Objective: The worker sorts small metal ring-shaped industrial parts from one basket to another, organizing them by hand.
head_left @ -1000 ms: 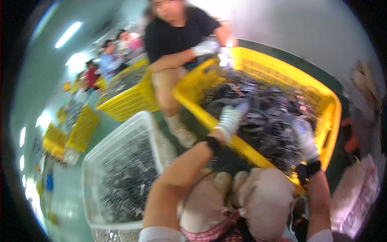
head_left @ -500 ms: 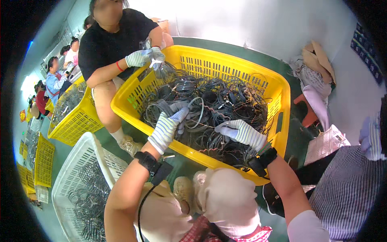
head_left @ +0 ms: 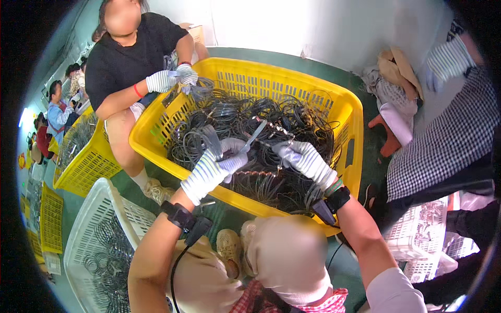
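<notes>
Both my hands, in striped white-and-grey gloves, are over a large yellow plastic basket (head_left: 353, 177) heaped with coiled dark cables (head_left: 261, 107). My left hand (head_left: 215, 168) is closed on a coil of grey cable (head_left: 210, 139). A flat grey cable end (head_left: 254, 136) slants up and right past its thumb. To the right, my right hand (head_left: 308, 163) has thumb and fingers drawn together; what they hold, if anything, is too small to make out. Twisted copper-coloured wires (head_left: 276, 128) show between and beyond the hands.
Across the basket sits a person in black (head_left: 138, 57), gloved hands holding cable. A white basket (head_left: 86, 229) of coiled cables stands at my left, a yellow one (head_left: 78, 175) behind it. At right are a person's checked garment (head_left: 443, 141) and white crates (head_left: 417, 235).
The cable loop between my hands has given way to a flat end pointing up. My right hand has shifted slightly left. The person at right has moved, uncovering white crates.
</notes>
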`<state>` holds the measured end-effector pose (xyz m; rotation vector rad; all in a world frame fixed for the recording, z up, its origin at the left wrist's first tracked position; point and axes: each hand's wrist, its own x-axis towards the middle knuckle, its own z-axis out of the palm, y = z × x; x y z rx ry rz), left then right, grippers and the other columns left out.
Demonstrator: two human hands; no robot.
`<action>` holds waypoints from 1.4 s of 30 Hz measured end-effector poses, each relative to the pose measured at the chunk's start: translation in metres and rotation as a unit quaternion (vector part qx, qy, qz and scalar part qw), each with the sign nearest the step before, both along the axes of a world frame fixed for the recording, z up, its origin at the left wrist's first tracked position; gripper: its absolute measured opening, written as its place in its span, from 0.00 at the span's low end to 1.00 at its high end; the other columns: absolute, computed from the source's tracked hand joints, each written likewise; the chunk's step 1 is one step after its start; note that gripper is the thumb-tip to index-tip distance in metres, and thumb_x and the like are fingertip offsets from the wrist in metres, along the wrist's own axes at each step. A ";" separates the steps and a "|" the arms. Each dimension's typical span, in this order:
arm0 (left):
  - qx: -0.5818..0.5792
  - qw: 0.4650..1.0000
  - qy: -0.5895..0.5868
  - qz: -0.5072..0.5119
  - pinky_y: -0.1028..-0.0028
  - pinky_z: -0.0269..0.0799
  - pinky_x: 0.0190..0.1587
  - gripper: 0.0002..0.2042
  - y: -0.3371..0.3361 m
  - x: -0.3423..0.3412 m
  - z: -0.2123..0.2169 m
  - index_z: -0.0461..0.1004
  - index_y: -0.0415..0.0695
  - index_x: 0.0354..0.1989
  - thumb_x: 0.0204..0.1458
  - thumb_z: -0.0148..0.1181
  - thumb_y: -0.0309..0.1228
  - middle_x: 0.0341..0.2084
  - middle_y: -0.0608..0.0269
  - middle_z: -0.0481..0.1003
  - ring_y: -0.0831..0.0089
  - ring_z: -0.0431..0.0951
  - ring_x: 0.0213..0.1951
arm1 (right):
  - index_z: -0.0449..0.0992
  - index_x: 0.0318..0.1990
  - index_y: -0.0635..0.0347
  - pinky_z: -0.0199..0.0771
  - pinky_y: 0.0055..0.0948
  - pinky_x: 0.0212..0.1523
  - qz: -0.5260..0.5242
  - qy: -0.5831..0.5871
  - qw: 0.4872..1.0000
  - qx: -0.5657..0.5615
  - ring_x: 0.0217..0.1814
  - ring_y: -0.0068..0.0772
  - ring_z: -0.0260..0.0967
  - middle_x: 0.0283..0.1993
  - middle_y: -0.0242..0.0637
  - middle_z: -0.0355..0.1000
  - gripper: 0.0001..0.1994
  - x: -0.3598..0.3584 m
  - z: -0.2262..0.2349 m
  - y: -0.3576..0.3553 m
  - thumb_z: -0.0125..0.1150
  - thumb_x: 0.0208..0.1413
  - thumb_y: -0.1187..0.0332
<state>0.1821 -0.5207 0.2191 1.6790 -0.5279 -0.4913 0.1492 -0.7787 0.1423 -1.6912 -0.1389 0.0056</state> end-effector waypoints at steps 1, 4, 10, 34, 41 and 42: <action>0.045 0.999 -0.022 -0.018 0.83 0.60 0.20 0.11 -0.001 0.000 0.003 0.71 0.44 0.40 0.50 0.60 0.32 0.23 0.73 0.68 0.86 0.63 0.19 | 0.77 0.43 0.60 0.64 0.18 0.29 -0.020 -0.015 0.999 0.022 0.27 0.14 0.62 0.29 0.23 0.70 0.11 0.002 -0.001 0.000 0.58 0.56 0.65; 0.010 0.988 -0.150 -0.030 0.82 0.60 0.22 0.12 0.002 0.012 -0.018 0.70 0.45 0.36 0.46 0.65 0.31 0.24 0.72 0.69 0.86 0.64 0.20 | 0.77 0.41 0.61 0.64 0.17 0.30 -0.071 0.001 0.997 0.027 0.28 0.12 0.62 0.30 0.21 0.71 0.11 -0.002 0.016 0.007 0.60 0.54 0.64; 0.001 0.982 -0.183 -0.048 0.83 0.61 0.24 0.10 -0.005 0.012 -0.016 0.71 0.45 0.33 0.45 0.65 0.28 0.25 0.74 0.70 0.86 0.65 0.22 | 0.76 0.38 0.63 0.64 0.17 0.32 -0.097 -0.021 0.994 0.038 0.28 0.12 0.61 0.30 0.22 0.71 0.12 -0.004 0.010 0.002 0.59 0.56 0.62; -0.164 0.969 -0.020 0.182 0.82 0.57 0.16 0.12 -0.038 -0.023 0.000 0.71 0.46 0.44 0.55 0.55 0.37 0.23 0.69 0.71 0.86 0.64 0.14 | 0.74 0.38 0.60 0.61 0.16 0.22 -0.039 0.064 0.977 0.197 0.22 0.14 0.59 0.28 0.27 0.70 0.09 -0.009 0.012 0.002 0.54 0.58 0.64; -0.218 0.960 -0.005 0.177 0.82 0.70 0.27 0.32 -0.025 0.002 -0.028 0.47 0.48 0.65 0.51 0.52 0.22 0.59 0.57 0.58 0.81 0.71 0.27 | 0.69 0.39 0.57 0.55 0.16 0.17 0.088 0.111 0.909 0.392 0.17 0.14 0.54 0.25 0.27 0.65 0.06 -0.005 0.005 0.005 0.55 0.57 0.67; -0.197 0.967 0.016 0.161 0.82 0.69 0.27 0.34 -0.023 0.005 -0.032 0.46 0.48 0.66 0.50 0.53 0.21 0.61 0.56 0.55 0.81 0.71 0.27 | 0.69 0.38 0.57 0.54 0.17 0.17 0.125 0.136 0.891 0.415 0.16 0.14 0.54 0.26 0.27 0.65 0.07 -0.008 0.008 0.006 0.55 0.57 0.66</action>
